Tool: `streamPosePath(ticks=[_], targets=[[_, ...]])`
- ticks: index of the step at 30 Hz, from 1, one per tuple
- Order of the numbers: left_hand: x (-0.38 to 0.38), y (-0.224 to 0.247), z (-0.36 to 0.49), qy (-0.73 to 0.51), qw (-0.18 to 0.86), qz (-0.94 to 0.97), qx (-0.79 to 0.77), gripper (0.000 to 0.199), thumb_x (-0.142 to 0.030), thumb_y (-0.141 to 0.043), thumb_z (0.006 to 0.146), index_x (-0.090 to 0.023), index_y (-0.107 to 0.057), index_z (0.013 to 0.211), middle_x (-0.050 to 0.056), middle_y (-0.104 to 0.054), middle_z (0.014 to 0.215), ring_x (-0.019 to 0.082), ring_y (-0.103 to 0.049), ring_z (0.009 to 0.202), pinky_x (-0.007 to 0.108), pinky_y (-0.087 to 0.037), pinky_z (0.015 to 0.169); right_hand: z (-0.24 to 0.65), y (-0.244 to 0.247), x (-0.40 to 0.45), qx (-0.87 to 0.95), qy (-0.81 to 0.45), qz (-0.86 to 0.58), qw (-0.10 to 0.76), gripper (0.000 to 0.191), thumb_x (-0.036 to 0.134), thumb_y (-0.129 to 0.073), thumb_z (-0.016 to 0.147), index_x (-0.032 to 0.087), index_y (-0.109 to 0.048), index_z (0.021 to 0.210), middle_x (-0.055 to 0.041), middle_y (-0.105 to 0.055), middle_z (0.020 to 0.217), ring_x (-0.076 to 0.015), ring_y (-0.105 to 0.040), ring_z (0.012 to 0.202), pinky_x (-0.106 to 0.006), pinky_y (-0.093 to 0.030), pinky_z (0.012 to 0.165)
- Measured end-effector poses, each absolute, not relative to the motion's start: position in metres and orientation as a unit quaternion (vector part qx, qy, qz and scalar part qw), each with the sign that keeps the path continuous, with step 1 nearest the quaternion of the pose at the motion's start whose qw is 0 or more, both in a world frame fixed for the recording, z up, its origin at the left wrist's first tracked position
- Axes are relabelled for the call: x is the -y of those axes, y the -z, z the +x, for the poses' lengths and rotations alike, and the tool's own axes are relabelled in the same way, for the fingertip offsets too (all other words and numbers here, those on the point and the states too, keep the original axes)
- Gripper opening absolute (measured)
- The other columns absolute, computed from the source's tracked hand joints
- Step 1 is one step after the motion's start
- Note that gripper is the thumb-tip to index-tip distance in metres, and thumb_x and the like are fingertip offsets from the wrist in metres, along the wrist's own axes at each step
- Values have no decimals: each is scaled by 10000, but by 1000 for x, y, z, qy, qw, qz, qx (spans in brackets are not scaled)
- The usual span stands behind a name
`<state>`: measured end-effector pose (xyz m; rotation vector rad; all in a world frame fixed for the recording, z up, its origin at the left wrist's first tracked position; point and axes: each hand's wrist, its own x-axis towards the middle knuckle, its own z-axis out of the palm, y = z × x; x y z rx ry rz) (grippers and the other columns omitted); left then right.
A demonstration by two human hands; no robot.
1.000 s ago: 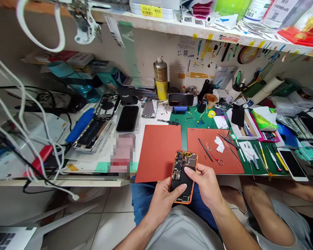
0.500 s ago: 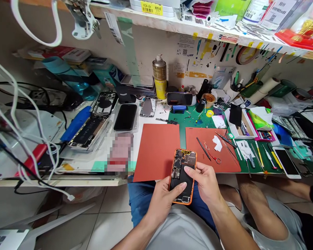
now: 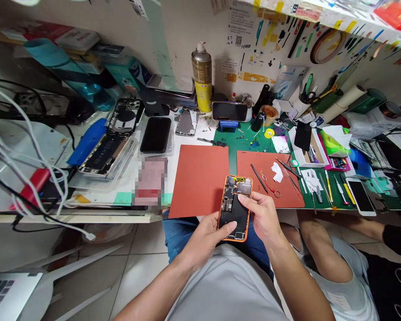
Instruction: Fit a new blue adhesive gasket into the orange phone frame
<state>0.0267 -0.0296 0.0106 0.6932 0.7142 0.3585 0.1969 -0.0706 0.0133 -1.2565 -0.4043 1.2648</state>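
An opened phone with an orange frame, its board and black battery showing, is held between my two hands just off the bench's front edge. My left hand grips its lower left side, thumb lying over the battery. My right hand holds the right side, with the thumb pressed near the battery's upper part; its other fingers are partly hidden behind the frame. Just beyond the phone lie two reddish-brown mats, a left mat and a right mat. Tweezers, a black stick and a red-handled ring tool rest on the right one.
Left on the bench are a dark phone, opened phone parts and white cables. A spray can stands at the back. Screwdrivers and a white phone lie right. Another person's leg is close by.
The view has tilted down, so the bench and shelf sit higher in the picture. Both hands still hold the phone in nearly the same grip.
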Motion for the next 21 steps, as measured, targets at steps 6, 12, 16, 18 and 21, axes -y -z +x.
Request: streamPosePath(ticks=[6, 12, 16, 18, 21], targets=[[35, -5, 27, -192, 855, 332, -349, 524, -498, -928, 820, -127, -795, 1165, 123, -836, 1072, 237, -777, 929, 368, -619, 906, 195, -14, 69, 170, -556, -538, 610, 384, 501, -958, 790, 202, -893, 1023, -65, -856, 903, -229, -776, 752, -352, -626, 749], [39, -4, 31, -200, 838, 333, -384, 544, -440, -1009, 710, -128, -798, 1102, 112, -834, 1065, 229, -768, 911, 366, -626, 887, 193, -13, 68, 166, -556, -537, 612, 363, 478, -953, 799, 184, -886, 1000, -60, -848, 866, -204, -758, 704, -330, -627, 712], [41, -2, 34, -216, 819, 332, -416, 539, -375, -1056, 616, -132, -809, 1029, 73, -826, 971, 194, -742, 846, 329, -619, 828, 190, -12, 68, 170, -556, -535, 613, 379, 480, -954, 798, 177, -882, 1013, -64, -847, 879, -209, -757, 706, -336, -635, 691], [42, -1, 36, -224, 812, 332, -425, 527, -379, -1057, 608, -132, -814, 1005, 64, -820, 944, 188, -735, 832, 321, -615, 816, 189, -12, 68, 173, -555, -534, 613, 375, 478, -957, 797, 179, -880, 1010, -63, -849, 891, -209, -759, 711, -343, -645, 708], [43, -1, 36, -232, 807, 333, -430, 521, -383, -1056, 606, -136, -817, 998, 57, -817, 931, 187, -732, 830, 317, -611, 817, 189, -13, 68, 175, -557, -536, 610, 374, 488, -958, 797, 180, -875, 992, -63, -848, 880, -208, -758, 703, -344, -649, 706]])
